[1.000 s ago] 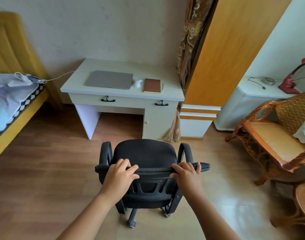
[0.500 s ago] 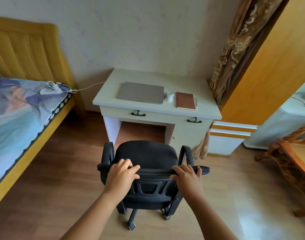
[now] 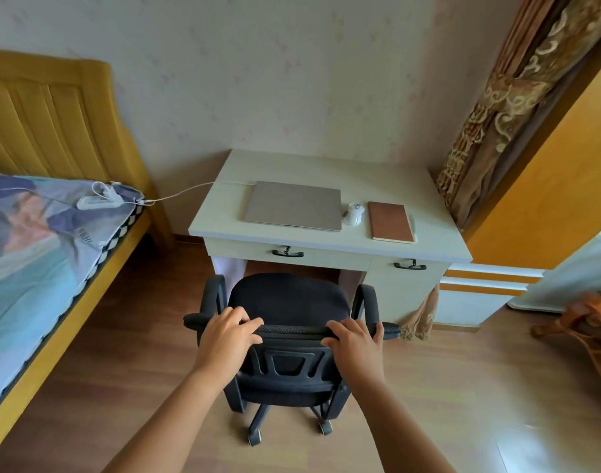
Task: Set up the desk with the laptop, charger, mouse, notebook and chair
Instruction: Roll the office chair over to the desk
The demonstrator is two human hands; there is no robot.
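A black office chair on castors stands just in front of the white desk, its seat near the knee opening. My left hand and my right hand both grip the top of its backrest. On the desk lie a closed grey laptop, a white mouse and a brown notebook. A white charger cable runs from the laptop's left side to a white power strip on the bed.
A yellow-framed bed with a blue patterned cover fills the left. A patterned curtain and an orange wardrobe stand right of the desk. A rattan chair shows at the right edge. Wooden floor lies around the chair.
The chair has rolled forward with both hands on its backrest and now sits close to the desk. The view has swung left, showing more bed and less of the rattan chair.
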